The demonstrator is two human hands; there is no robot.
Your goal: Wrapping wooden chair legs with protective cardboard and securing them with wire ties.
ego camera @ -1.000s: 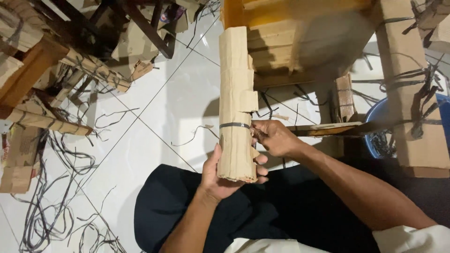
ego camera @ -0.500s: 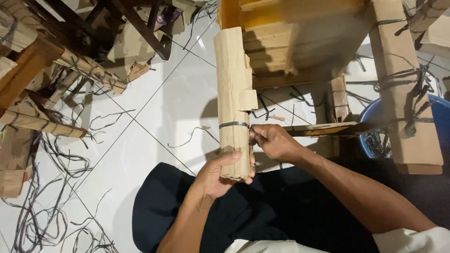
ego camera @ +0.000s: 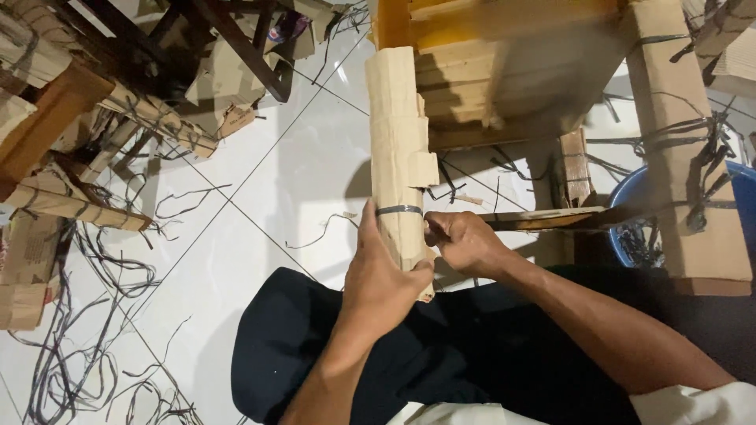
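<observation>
The left hand (ego camera: 382, 271) fingers clench the upright cardboard bundle (ego camera: 398, 157) below its dark strap (ego camera: 398, 210); the right hand (ego camera: 465, 242) fingers pinch beside that strap.

A cardboard roll (ego camera: 399, 157) stands nearly upright at the middle of the scene, above a dark lap and the white tiled floor. It is tan, made of layered sheets wound into a long tube, with a loose flap jutting right about halfway up. A thin dark band (ego camera: 398, 210) circles it below the flap. Its lower end is clasped in a hand.
</observation>
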